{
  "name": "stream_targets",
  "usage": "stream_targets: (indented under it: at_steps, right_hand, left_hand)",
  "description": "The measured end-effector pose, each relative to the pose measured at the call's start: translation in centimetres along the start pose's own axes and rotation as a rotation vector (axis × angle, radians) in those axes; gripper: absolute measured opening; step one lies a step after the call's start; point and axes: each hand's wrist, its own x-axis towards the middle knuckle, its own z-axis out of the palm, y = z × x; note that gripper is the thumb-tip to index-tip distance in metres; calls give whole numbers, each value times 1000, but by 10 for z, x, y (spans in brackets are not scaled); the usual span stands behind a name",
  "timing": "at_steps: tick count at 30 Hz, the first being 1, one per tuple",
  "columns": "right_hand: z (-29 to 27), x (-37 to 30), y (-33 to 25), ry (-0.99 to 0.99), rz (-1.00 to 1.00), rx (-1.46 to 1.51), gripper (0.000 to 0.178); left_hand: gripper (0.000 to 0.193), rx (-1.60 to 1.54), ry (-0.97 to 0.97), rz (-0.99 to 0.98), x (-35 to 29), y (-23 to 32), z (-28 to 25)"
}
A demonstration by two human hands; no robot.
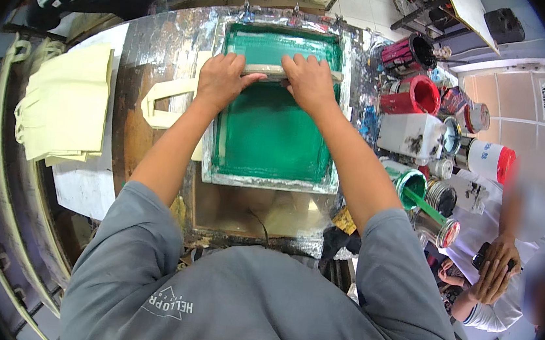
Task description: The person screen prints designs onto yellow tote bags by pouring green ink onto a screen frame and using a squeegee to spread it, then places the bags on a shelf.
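My left hand (224, 79) and my right hand (308, 85) both grip a squeegee (256, 69), fingers wrapped over its long bar. It lies crosswise in the far part of a screen-printing frame (268, 183). Green ink coats the mesh (272, 140) inside the frame, with a paler band beyond the squeegee. From under the frame's left side sticks out the handle of a cream tote bag (153, 118); the rest of that bag is mostly covered. The squeegee's lower edge is hidden by my hands and the bar.
A stack of cream bags (72, 101) lies to the left. Along the right stand several ink cans, among them a red tub (417, 96) and a green-lined can (405, 176) with a green stick (426, 204). At the lower right, another person's hands (495, 277) hold a dark object.
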Motion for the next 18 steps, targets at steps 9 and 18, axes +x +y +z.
stream_targets:
  at_steps: [9, 18]
  right_hand:
    - [-33, -155, -99, -77, 90, -24, 28]
    - [-46, -179, -116, -149, 175, 8, 48]
  left_hand:
    - [58, -117, -100, 84, -138, 66, -72]
    - [123, -350, 19, -206, -203, 57, -114]
